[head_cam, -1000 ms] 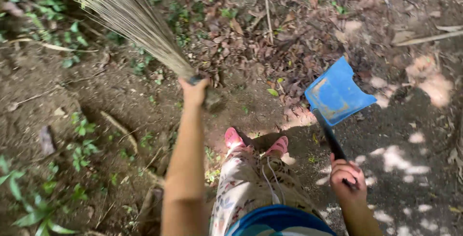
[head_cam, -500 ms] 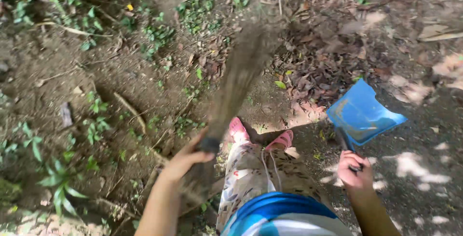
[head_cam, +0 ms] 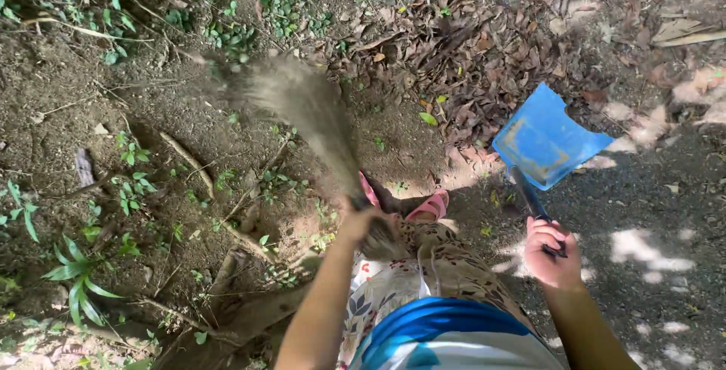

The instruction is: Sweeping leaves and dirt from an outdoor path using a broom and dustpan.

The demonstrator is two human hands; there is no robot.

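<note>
Left hand [head_cam: 361, 222] wrapped tight around the bound neck of a stick broom [head_cam: 302, 109] — grip clamped on it, fingers closed. Bristles fanning up and away to the left of that grip, blurred, tips over bare dirt [head_cam: 91, 105] near green weeds [head_cam: 136, 188]. Broom slanting from the hand toward the upper left; short stub end below the grip, over the patterned trousers [head_cam: 423, 264].

Right hand [head_cam: 552, 253] closed around a dark handle [head_cam: 529, 200] of a blue dustpan [head_cam: 546, 137] — grip clamped, thumb side up. Pan just beyond that grip, up and slightly ahead, tilted, open mouth facing the upper left toward a pile of dry brown leaves [head_cam: 484, 60]. Whether the pan touches the ground: cannot tell. Some grime on the pan's inner face.

Between the two grips: pink sandals [head_cam: 435, 205], one mostly hidden behind the broom's neck. Blue waistband [head_cam: 446, 332] at the bottom edge. Right of the right-hand grip, darker ground [head_cam: 650, 211] with sun patches. Left of the left-hand grip, roots [head_cam: 189, 162] and twigs across the soil. Hands well apart, each on its own tool.
</note>
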